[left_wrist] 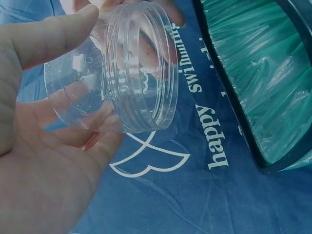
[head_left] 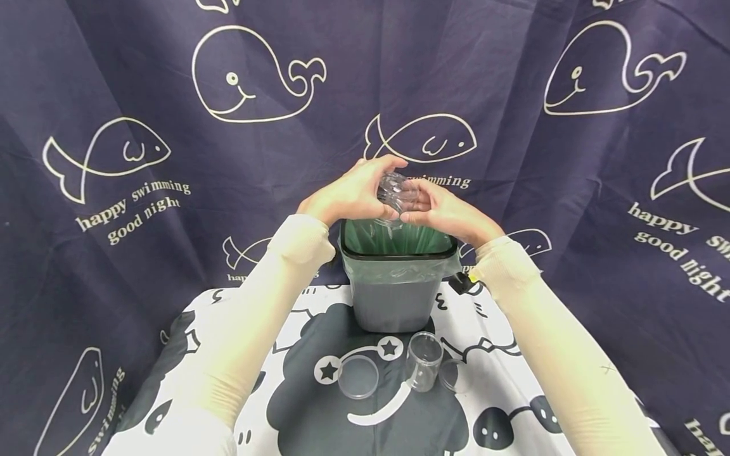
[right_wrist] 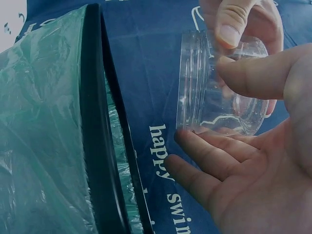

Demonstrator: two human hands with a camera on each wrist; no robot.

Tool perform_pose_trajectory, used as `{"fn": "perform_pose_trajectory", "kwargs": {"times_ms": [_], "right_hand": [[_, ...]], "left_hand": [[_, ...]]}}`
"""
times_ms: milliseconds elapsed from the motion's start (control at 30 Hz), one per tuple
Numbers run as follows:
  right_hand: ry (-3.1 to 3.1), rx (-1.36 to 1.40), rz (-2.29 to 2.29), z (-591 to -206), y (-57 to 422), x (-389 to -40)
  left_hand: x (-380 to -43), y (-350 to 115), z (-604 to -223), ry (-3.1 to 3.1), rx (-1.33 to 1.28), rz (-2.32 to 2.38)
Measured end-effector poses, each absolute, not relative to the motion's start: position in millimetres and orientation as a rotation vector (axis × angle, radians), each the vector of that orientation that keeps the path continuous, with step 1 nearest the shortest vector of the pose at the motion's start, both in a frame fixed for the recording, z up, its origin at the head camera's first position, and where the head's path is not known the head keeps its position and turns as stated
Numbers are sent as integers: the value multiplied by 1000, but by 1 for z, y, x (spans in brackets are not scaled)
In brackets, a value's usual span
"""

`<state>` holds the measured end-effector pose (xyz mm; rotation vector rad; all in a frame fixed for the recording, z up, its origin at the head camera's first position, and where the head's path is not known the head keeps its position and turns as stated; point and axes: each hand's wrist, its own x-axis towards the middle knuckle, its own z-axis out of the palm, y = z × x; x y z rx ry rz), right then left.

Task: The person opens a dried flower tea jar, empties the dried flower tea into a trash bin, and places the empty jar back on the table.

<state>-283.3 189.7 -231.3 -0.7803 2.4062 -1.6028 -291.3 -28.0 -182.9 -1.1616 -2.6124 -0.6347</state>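
A clear plastic jar [head_left: 392, 190] is held up by both hands above a grey bin [head_left: 390, 304] with a green liner [head_left: 422, 235]. The jar lies tipped over, its threaded mouth toward the bin, as the left wrist view shows. My left hand [head_left: 355, 193] grips the jar from the left, thumb and fingers round its body. On the other side my right hand [head_left: 450, 210] holds it too; in the right wrist view its thumb lies on the jar [right_wrist: 195, 83] and fingers touch the underside, one finger extended. No contents can be made out inside.
Nearer than the bin, another clear jar [head_left: 424, 362] stands on the patterned cloth [head_left: 319, 405], with a round clear lid [head_left: 358, 377] left of it and another clear disc [head_left: 450, 375] on its right. A dark blue curtain [head_left: 365, 57] hangs behind.
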Motion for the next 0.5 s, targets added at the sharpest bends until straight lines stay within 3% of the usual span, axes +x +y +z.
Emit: {"fn": "perform_pose_trajectory", "kwargs": {"times_ms": [500], "right_hand": [[2489,-799,-1546,-227,188,-281]], "left_hand": [[-289,-34,-185,-2659,-1111,-606]]}}
